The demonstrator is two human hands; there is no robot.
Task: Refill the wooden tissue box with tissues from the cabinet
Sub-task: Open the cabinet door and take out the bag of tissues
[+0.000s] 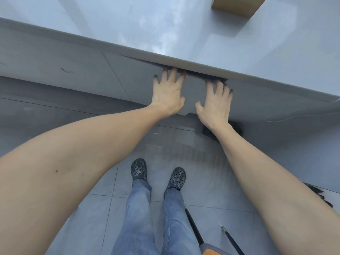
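The grey cabinet door (195, 92) sits just under the countertop's front edge, with a dark gap along its top. My left hand (167, 92) and my right hand (216, 103) lie flat on the door side by side. Their fingers are spread and the fingertips reach up into that gap. Neither hand holds anything. A corner of the wooden tissue box (237, 5) shows on the countertop at the far right. No tissues are in sight, and the cabinet's inside is hidden.
The pale grey countertop (184, 34) overhangs the cabinet fronts. A thin white cable (294, 115) hangs along the right cabinet front. My feet stand on the grey tiled floor (103, 208). Black chair legs (193, 227) and an orange seat corner (211, 252) are at my right.
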